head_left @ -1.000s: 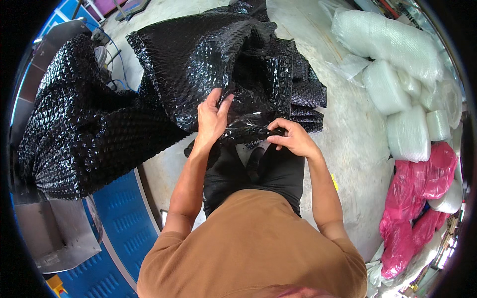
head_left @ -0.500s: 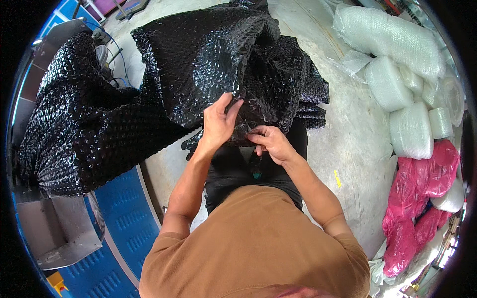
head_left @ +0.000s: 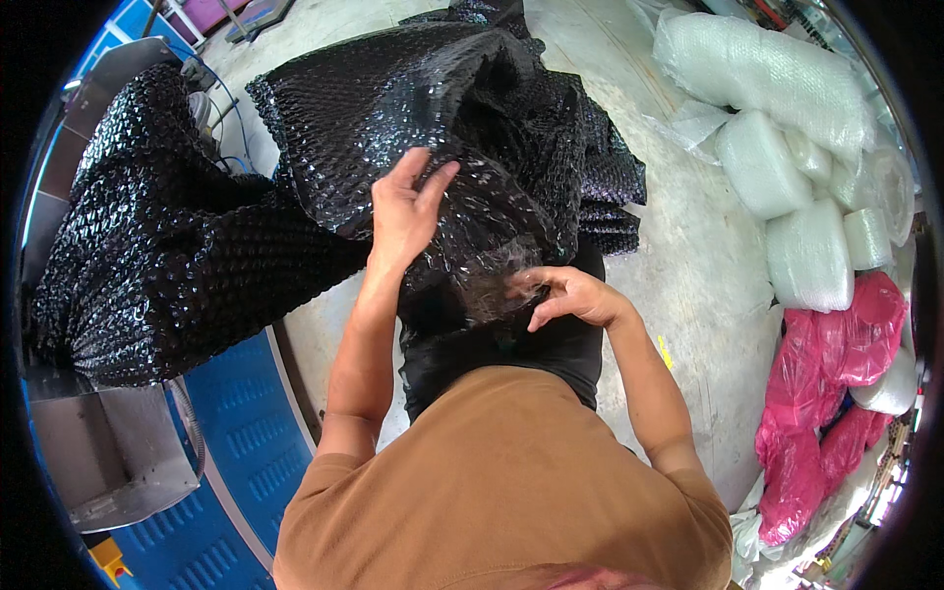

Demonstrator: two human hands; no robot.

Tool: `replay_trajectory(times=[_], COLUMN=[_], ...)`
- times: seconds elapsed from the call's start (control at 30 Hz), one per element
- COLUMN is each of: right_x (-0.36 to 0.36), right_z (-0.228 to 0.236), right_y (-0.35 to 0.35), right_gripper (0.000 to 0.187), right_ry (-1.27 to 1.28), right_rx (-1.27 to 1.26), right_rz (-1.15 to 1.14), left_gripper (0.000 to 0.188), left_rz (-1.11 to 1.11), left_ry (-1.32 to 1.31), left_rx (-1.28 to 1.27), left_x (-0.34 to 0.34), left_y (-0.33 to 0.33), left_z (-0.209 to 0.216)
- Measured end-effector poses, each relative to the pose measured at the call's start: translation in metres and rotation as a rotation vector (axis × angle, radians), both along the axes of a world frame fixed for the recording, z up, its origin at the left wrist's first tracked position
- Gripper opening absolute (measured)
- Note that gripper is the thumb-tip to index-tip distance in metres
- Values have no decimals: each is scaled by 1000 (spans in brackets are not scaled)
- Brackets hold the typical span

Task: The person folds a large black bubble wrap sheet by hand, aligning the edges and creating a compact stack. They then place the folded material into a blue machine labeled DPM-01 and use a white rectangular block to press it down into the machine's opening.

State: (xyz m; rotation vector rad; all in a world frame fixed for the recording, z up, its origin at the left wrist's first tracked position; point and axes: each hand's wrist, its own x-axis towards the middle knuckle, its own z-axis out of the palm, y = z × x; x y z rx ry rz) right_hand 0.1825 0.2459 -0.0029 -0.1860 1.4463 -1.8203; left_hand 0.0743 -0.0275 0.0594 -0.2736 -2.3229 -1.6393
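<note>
A big sheet of glossy black bubble wrap (head_left: 334,128) lies crumpled in front of me, its near part draped over my lap. My left hand (head_left: 405,211) is over its near left part with the fingers apart, and nothing shows between them. My right hand (head_left: 575,297) is beside the thin see-through edge of the wrap, thumb and fingers spread. Its fingertips are slightly blurred, and whether they touch the film is hard to tell.
More black bubble wrap (head_left: 167,236) hangs from a metal-sided machine with a blue vented panel (head_left: 246,413) at left. Clear bubble wrap rolls (head_left: 767,79) are piled at right above pink plastic-wrapped bundles (head_left: 831,393). Grey concrete floor (head_left: 688,275) lies between.
My left hand has moved up and left, off the fold it was pinching. My right hand has shifted right and down and opened. The near flap of wrap now spreads lower over my lap.
</note>
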Motion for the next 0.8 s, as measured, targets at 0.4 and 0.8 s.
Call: replay_trajectory(times=[0.4,0.8], right_x=[-15,24], right_z=[-14,39], right_y=[-49,-42], right_gripper=[35,30], right_ry=[-281,379], right_rx=[-55,128], right_rz=[-170,-8], left_gripper=[24,29], left_rz=[-70,348], left_ry=[193,119], left_rx=[-223,-218], left_x=[12,-68], left_y=[8,-52], left_z=[-8,-68])
